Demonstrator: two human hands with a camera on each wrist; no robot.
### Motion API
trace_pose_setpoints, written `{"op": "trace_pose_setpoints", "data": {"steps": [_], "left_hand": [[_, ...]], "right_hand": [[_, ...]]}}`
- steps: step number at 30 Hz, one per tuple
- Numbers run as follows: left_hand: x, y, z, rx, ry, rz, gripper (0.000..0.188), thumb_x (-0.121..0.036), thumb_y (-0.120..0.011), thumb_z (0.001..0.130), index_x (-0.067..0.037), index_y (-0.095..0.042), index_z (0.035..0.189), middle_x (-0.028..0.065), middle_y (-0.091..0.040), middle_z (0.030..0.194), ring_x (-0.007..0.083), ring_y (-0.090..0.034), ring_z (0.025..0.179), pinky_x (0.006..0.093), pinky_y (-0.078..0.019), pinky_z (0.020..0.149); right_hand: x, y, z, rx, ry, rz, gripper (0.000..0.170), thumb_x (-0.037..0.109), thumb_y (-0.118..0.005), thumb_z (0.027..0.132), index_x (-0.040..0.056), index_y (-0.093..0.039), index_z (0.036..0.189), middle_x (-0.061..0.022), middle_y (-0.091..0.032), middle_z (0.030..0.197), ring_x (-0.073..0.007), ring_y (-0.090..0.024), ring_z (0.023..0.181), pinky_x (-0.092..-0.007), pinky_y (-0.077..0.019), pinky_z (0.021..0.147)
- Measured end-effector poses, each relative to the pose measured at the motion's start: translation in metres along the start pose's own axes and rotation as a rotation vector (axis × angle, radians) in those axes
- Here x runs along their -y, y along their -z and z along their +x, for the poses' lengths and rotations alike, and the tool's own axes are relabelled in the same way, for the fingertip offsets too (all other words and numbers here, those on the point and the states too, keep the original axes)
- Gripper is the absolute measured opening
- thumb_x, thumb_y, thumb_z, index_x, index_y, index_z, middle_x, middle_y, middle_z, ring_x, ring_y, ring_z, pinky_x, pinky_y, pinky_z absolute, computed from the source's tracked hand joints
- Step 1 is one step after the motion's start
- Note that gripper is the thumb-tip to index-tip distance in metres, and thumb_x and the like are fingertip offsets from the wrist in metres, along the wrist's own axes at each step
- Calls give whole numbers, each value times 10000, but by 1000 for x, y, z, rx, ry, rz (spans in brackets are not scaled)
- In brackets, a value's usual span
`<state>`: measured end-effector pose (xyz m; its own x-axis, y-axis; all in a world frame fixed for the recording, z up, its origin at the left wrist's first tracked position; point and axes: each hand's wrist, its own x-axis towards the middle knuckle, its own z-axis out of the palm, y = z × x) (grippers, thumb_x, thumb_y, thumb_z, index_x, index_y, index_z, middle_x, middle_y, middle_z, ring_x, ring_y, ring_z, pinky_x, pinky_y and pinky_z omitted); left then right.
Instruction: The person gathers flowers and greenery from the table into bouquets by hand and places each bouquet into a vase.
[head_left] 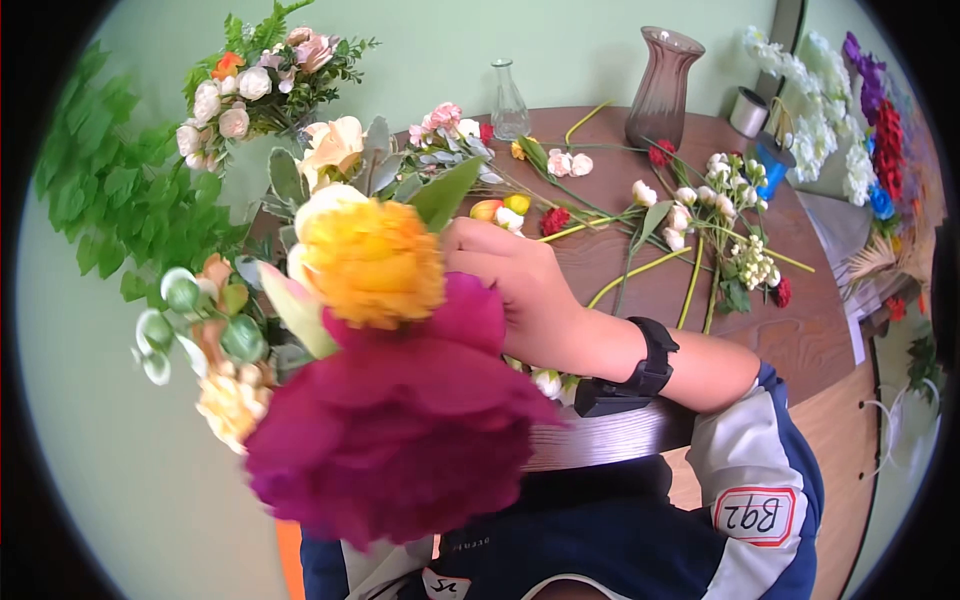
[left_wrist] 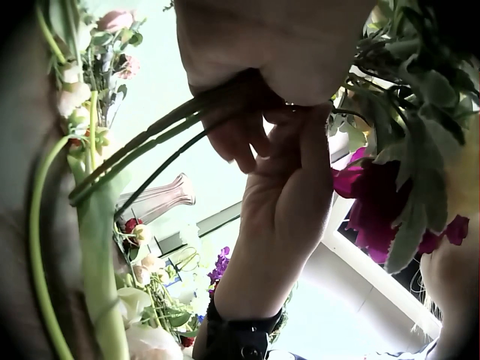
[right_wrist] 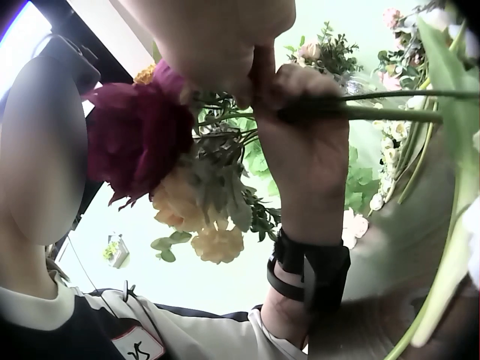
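Note:
A bunch of artificial flowers is held up close to the head camera. A large magenta peony (head_left: pixel 400 440) hangs at its front, below an orange-yellow pompom flower (head_left: pixel 375 262). Cream flowers (head_left: pixel 235 405) and a peach rose (head_left: pixel 333 148) with grey-green leaves fill the rest. Behind the blooms, the left hand is hidden in the head view; in the right wrist view the left hand (right_wrist: pixel 307 142) grips the long green stems (right_wrist: pixel 390 112). My right hand (head_left: pixel 515 290) has its fingers curled against the stems just under the flower heads, touching the left hand (left_wrist: pixel 277 45).
Loose stems and white buds (head_left: pixel 720 195) lie across the brown table (head_left: pixel 790 330). Toward the back stand a clear glass bottle (head_left: pixel 511 100) and a mauve vase (head_left: pixel 663 90). Another flower arrangement (head_left: pixel 255 85) and trailing green leaves (head_left: pixel 110 180) are at the left; colourful flowers hang at the far right.

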<state>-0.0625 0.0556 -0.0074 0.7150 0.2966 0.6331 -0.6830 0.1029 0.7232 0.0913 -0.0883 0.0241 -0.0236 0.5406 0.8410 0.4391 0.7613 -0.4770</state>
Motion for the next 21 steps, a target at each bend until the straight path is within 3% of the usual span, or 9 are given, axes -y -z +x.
{"op": "trace_pose_setpoints", "data": {"steps": [2,10,12,13,14,16,18,19,21], "left_hand": [[-1,0,1,4,3,6,423,-331,-368,936,-109,-336,577,-26,-292,519,89,-230,436,261,-196,433],[1,-3,6,34,8,2,434,-340,-364,943,-109,-336,577,-27,-290,518,88,-227,435,259,-194,429],[0,-1,8,45,17,1,436,-342,-363,944,-109,-336,576,-27,-290,518,88,-227,435,259,-194,428],[-2,0,8,47,17,4,438,-343,-362,945,-109,-336,576,-27,-290,518,87,-226,435,259,-193,427],[-5,-1,5,47,14,6,439,-345,-362,946,-109,-336,576,-27,-290,518,87,-226,435,259,-193,427],[-11,1,4,45,10,2,440,-346,-361,947,-109,-336,576,-27,-289,518,87,-226,434,259,-193,426],[-24,3,-1,-231,-71,-12,350,-271,-380,947,-102,-409,642,1,-388,583,102,-308,456,249,-219,414],[-33,-1,4,-312,-70,7,463,-391,-396,940,-111,-332,577,-30,-274,520,69,-192,419,231,-155,402],[-40,6,3,-425,-108,-103,471,-407,-368,945,-115,-321,579,-26,-260,515,72,-182,408,233,-144,390]], "right_hand": [[-7,-1,-1,38,44,31,181,35,-661,682,9,-586,845,-90,-549,843,-233,-567,762,-294,-453,650],[-20,0,-3,29,146,-6,209,7,-647,666,17,-581,864,-98,-534,866,-249,-546,798,-313,-445,671],[-18,9,3,107,161,-137,199,-1,-635,665,27,-581,855,-90,-518,827,-261,-536,781,-332,-440,676],[-19,12,6,108,135,-209,92,42,-621,664,37,-583,748,-84,-531,781,-273,-550,776,-374,-457,672],[-17,20,10,107,132,-213,92,42,-621,664,37,-583,748,-84,-531,781,-273,-550,776,-374,-457,672],[-14,40,13,390,-19,-618,101,82,-630,697,45,-585,780,-93,-537,795,-272,-551,792,-362,-452,687],[-26,59,10,567,-238,-840,127,134,-637,703,28,-584,747,-119,-561,757,-312,-581,749,-395,-477,666],[-25,72,14,626,-405,-873,167,159,-644,704,7,-605,763,-147,-591,788,-331,-593,765,-405,-485,664],[-17,103,21,796,-698,-1048,257,209,-676,684,-11,-638,812,-173,-625,830,-326,-608,808,-392,-496,676]]}}
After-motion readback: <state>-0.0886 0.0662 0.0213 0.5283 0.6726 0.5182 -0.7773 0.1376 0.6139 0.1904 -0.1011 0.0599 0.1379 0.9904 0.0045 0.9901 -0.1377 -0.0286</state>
